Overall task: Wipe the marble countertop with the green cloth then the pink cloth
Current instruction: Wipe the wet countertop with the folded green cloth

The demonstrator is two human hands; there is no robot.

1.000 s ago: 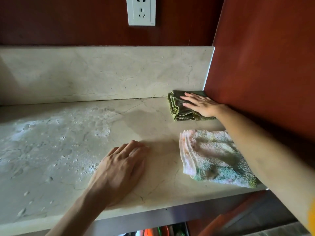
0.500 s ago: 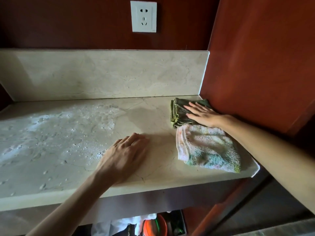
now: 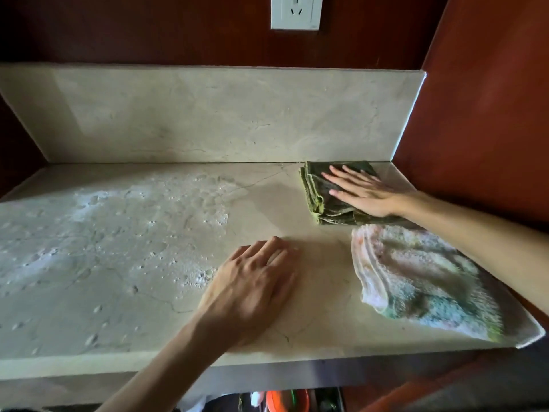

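Note:
The folded green cloth (image 3: 319,200) lies at the back right corner of the marble countertop (image 3: 124,307). My right hand (image 3: 361,193) rests flat on top of it, fingers spread and pointing left. The pink cloth (image 3: 416,278), a pale towel with green and blue tints, lies folded near the front right corner, just in front of the green one. My left hand (image 3: 252,281) lies palm down on the bare marble near the middle, fingers loosely together, holding nothing. White foamy residue (image 3: 118,227) covers the left half of the counter.
A marble backsplash (image 3: 208,120) rises behind the counter, with a white wall socket (image 3: 295,11) above it. A red-brown cabinet wall (image 3: 481,114) closes the right side. Below the front edge, orange and green items (image 3: 285,401) sit in an open space.
The view has shifted a little. My right hand has stayed pressed on the green cloth, which sits slightly further left from the side wall. My left hand has not moved.

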